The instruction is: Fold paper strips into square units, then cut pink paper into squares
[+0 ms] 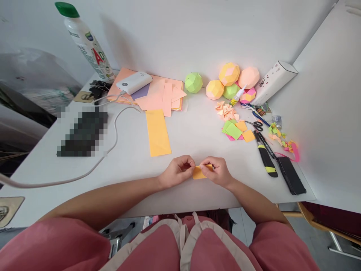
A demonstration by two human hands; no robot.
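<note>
Near the front edge of the table, a small orange piece of paper [199, 173] is held between both hands. My left hand [177, 171] pinches its left end with thumb and forefinger. On the other side, my right hand [217, 171] is closed on the right part, its thumb lying over the paper and hiding some of it. A larger orange paper strip [158, 132] lies flat beyond my left hand. Small green and orange paper rectangles [233, 130] lie in a loose pile beyond my right hand.
Paper balls [229, 74] stand along the back wall, with a glue bottle [237, 96] beside them. At right lie scissors [257, 125], a yellow-black cutter [267, 160] and a black case [290, 175]. A power bank [134, 82] rests on paper sheets; its white cable [116, 128] crosses the left side.
</note>
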